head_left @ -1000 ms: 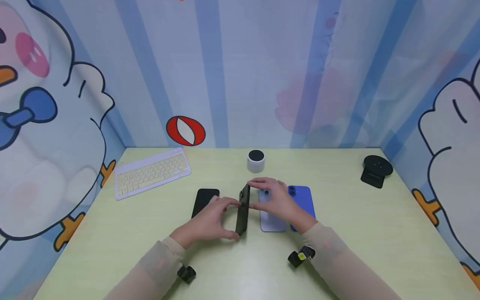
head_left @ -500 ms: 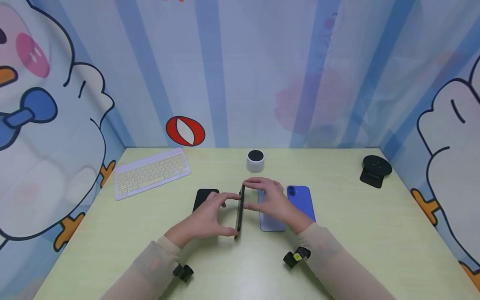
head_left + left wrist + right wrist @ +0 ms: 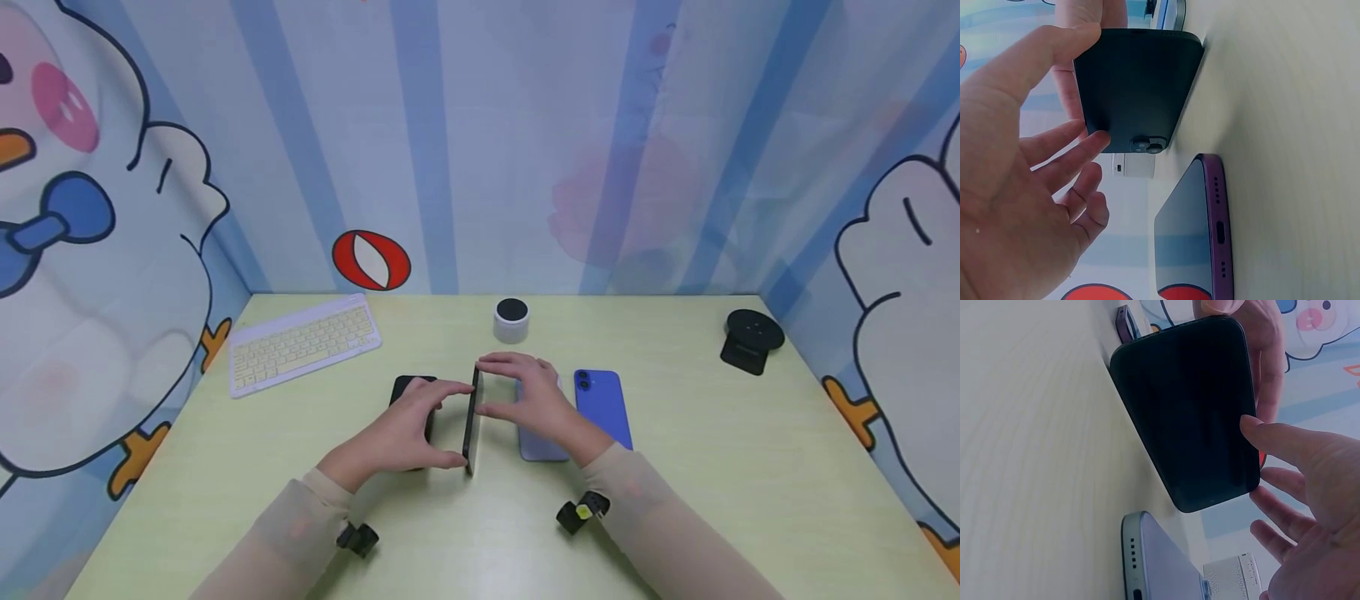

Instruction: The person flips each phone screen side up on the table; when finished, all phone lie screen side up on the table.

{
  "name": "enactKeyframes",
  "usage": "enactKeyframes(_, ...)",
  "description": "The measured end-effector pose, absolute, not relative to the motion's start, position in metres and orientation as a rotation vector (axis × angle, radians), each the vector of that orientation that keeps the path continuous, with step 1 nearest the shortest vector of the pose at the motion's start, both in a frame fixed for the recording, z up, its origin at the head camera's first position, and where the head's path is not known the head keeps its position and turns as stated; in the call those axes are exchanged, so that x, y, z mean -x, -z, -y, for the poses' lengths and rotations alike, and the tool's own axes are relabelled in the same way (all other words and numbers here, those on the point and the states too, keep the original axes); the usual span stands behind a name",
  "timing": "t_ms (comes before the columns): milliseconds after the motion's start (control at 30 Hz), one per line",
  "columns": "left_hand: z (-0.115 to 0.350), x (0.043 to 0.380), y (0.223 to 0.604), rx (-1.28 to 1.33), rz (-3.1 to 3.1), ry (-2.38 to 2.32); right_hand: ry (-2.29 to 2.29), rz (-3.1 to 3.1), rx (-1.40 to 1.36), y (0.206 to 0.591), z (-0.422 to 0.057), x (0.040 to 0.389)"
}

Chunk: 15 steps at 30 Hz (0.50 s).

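Booth: table between cartoon-printed curtains

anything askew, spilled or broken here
The lilac rectangular keyboard sits askew, slanted to the back edge of the yellowish table. The black rectangular smartphone is edgewise, but held by the left hand and right hand. No spill or damage shows.

The head view looks forward and down over the counter, far enough off to take in the left hand, the right hand and the curtain behind. The left wrist view sits low and close, turned sideways, facing the back of the dark phone; the right wrist view, likewise near and turned, faces its screen from the opposite side. Both wrist views share that phone, and the white cylinder appears in all three.
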<state>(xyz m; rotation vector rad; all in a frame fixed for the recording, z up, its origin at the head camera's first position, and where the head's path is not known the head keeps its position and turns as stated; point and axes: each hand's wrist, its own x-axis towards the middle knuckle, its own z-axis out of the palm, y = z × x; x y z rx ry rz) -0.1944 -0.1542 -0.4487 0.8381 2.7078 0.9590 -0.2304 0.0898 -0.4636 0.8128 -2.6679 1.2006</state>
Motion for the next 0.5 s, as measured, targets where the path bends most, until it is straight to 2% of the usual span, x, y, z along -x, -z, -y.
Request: enactKeyframes(500, 0.167, 0.192, 0.449, -0.842, -2.724, -0.986, -1.129, 2.869, -0.777, 0.476, -0.094, 0.245)
